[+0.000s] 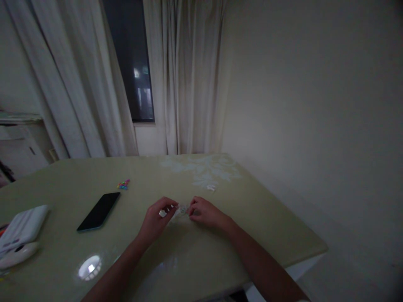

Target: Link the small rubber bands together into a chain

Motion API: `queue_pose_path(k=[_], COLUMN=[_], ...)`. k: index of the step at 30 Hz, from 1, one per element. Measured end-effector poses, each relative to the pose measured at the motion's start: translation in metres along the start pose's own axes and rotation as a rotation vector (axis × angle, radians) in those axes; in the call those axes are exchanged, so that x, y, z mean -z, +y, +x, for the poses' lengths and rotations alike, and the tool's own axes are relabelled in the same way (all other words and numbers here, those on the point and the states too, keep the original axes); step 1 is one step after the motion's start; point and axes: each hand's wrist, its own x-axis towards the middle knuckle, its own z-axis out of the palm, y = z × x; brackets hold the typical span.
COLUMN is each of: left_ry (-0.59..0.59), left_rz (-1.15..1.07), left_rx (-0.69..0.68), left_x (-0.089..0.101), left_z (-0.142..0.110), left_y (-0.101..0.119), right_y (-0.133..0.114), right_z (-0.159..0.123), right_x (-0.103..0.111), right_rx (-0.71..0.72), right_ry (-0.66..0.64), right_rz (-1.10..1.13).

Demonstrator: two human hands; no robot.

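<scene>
Between my two hands, just above the table, is a small clear plastic-looking piece [183, 209], too small and dim to name exactly. My left hand [161, 214] pinches its left side with thumb and forefinger. On the other side, my right hand [203, 212] has its fingertips closed at the piece's right edge. A small whitish bit shows by the left palm. Beyond the right hand lie some small white pieces [210, 188]. A little heap of small colourful pieces [124, 184] rests farther off to the left.
A dark-screened phone [99, 212] lies left of my hands on the pale green table [195, 268]. At the far left are a white case-like object [23, 228] and a white rounded object [19, 255]. A wall [315, 126] borders the table's right side; curtains [195, 84] hang behind.
</scene>
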Motion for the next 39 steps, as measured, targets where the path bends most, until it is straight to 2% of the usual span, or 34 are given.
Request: queue_pose_path(k=[5,11,14,18,21,24,29,35,37,39], left_ry=[-0.019,-0.082,-0.108,-0.112,-0.149,-0.17,-0.151,-0.058,-0.039,-0.029], left_rz=[0.005,0.038,0.174,0.423,0.494,0.44,0.362,0.274,0.2,0.141], left_rx=[0.054,0.077,0.098,0.179,0.252,0.268,0.199,0.132,0.085,0.045], left_x=[-0.002,-0.001,0.006,0.015,0.018,0.017,0.015,0.013,0.014,0.013], left_z=[-0.001,-0.001,0.0,0.001,0.0,0.0,0.001,0.005,0.005,0.004], left_y=[-0.005,-0.007,-0.011,-0.022,-0.028,-0.03,-0.033,-0.028,-0.022,-0.015], right_y=[-0.007,-0.009,-0.011,-0.011,-0.004,0.003,0.007,0.005,0.005,0.002], right_z=[0.001,-0.001,-0.001,0.002,0.006,0.009,0.011,0.012,0.012,0.013], right_x=[-0.002,-0.004,-0.003,-0.003,-0.006,-0.008,-0.009,-0.011,-0.01,-0.008], right_rx=[0.004,-0.01,-0.012,-0.039,-0.059,-0.081,-0.12,-0.104,-0.115,-0.125], right_ry=[-0.013,-0.024,-0.005,0.091,0.125,0.112,0.106,0.127,0.17,0.222], right_rz=[-0.141,-0.184,-0.181,-0.189,-0.192,-0.19,-0.227,-0.246,-0.171,0.012])
